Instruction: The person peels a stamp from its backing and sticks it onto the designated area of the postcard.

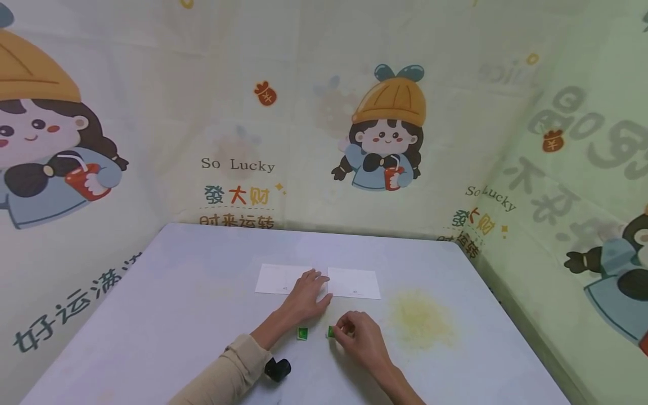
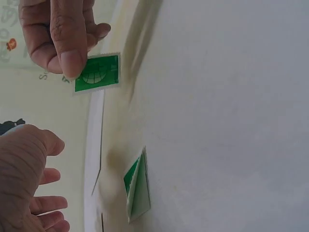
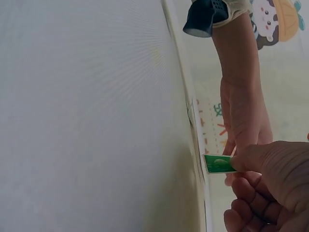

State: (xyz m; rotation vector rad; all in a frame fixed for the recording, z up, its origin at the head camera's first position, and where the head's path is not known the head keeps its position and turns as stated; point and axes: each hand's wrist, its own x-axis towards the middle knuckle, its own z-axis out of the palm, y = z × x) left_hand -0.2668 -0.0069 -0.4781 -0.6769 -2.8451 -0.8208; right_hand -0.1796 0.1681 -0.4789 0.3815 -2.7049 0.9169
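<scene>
Between thumb and fingertips, my right hand (image 1: 363, 339) pinches a small green postage stamp (image 2: 104, 71) with a pale border and a globe-like print. That stamp is held above the table, as both wrist views show. My left hand (image 1: 305, 295) reaches over the right end of one white envelope-like paper (image 1: 275, 278), its fingers extended to the near left edge of a second white paper (image 1: 354, 283). Whether it touches either paper I cannot tell. Nearer to me lies another green stamp (image 1: 302, 333), which looks creased or folded in the left wrist view.
The white table (image 1: 202, 315) carries a yellowish stain (image 1: 422, 319) to the right of the hands. A black wrist device (image 1: 278, 370) sits by the left sleeve (image 1: 238, 360). Printed cloth (image 1: 304, 129) hangs behind the table and along its sides.
</scene>
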